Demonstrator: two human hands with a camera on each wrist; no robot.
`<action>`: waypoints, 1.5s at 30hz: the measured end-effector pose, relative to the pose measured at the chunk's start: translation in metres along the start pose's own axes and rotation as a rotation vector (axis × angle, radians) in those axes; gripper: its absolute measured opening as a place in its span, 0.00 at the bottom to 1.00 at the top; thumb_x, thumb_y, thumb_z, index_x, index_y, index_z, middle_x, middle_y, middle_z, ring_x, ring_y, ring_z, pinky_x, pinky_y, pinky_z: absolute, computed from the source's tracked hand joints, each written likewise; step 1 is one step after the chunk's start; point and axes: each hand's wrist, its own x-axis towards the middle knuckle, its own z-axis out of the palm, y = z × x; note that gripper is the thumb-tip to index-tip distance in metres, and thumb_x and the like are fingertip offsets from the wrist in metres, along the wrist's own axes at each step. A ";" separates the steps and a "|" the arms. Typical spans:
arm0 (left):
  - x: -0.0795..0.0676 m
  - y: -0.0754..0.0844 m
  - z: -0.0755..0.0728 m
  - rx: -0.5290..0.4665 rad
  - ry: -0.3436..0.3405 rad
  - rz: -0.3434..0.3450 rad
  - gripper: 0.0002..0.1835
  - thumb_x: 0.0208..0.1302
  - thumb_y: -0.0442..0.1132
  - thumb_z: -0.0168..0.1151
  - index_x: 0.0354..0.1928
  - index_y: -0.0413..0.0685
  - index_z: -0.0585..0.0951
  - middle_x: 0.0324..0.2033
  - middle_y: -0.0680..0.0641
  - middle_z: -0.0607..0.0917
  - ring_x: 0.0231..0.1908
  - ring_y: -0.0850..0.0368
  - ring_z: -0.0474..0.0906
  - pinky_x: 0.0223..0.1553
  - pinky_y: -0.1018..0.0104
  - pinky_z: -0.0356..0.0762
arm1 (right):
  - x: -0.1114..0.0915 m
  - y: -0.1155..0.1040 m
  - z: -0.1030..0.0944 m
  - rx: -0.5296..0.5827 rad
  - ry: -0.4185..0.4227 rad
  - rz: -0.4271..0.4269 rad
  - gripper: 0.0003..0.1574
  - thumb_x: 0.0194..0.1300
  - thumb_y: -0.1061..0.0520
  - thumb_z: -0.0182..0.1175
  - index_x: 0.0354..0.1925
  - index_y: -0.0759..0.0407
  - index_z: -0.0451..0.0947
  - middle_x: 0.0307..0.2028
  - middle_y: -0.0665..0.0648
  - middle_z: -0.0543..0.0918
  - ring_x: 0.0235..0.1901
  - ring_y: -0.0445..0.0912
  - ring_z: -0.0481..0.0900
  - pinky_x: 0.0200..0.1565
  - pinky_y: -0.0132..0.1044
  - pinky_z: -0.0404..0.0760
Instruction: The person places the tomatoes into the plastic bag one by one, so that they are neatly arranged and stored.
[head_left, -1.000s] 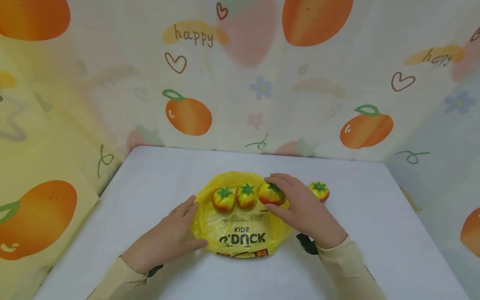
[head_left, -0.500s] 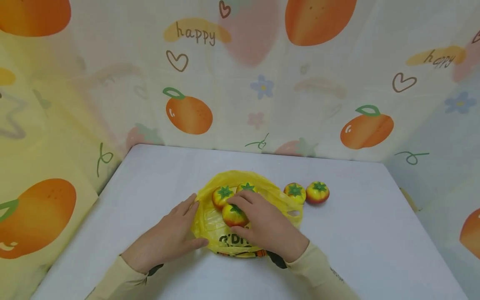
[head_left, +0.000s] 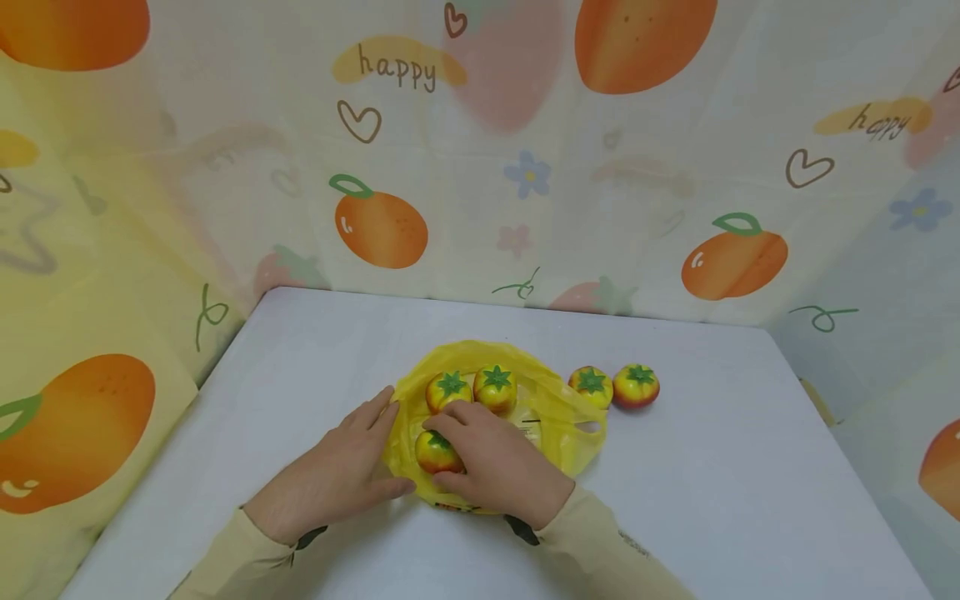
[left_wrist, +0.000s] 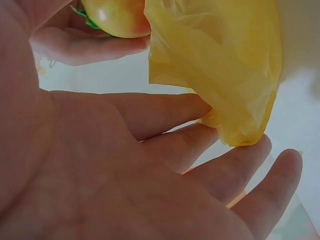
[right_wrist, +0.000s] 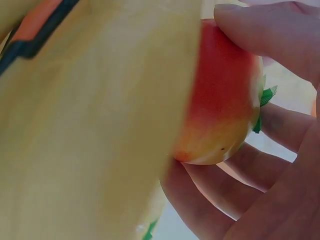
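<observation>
R hand (head_left: 498,462) is wrapped round a red-yellow fruit (head_left: 435,452), held at 8 o'clock in mouth of yellow bag (head_left: 573,442); 2 more fruits (head_left: 496,398) are seen at approx 10 & 12. Bag's 9 o'clock edge is touched by straight-fingered L hand (head_left: 330,475). Outer pair of fruits (head_left: 636,392) is seen at 2.

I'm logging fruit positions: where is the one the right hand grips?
In the head view, the held fruit is low, left of centre, within the outline of the yellow bag, between the left hand and the right hand.
</observation>
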 end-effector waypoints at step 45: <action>0.009 0.005 0.004 -0.003 -0.038 -0.056 0.61 0.63 0.62 0.78 0.84 0.32 0.58 0.86 0.32 0.52 0.81 0.29 0.59 0.75 0.30 0.68 | -0.043 0.065 -0.047 0.117 0.202 0.130 0.37 0.72 0.40 0.72 0.73 0.48 0.77 0.71 0.51 0.80 0.70 0.51 0.80 0.71 0.53 0.81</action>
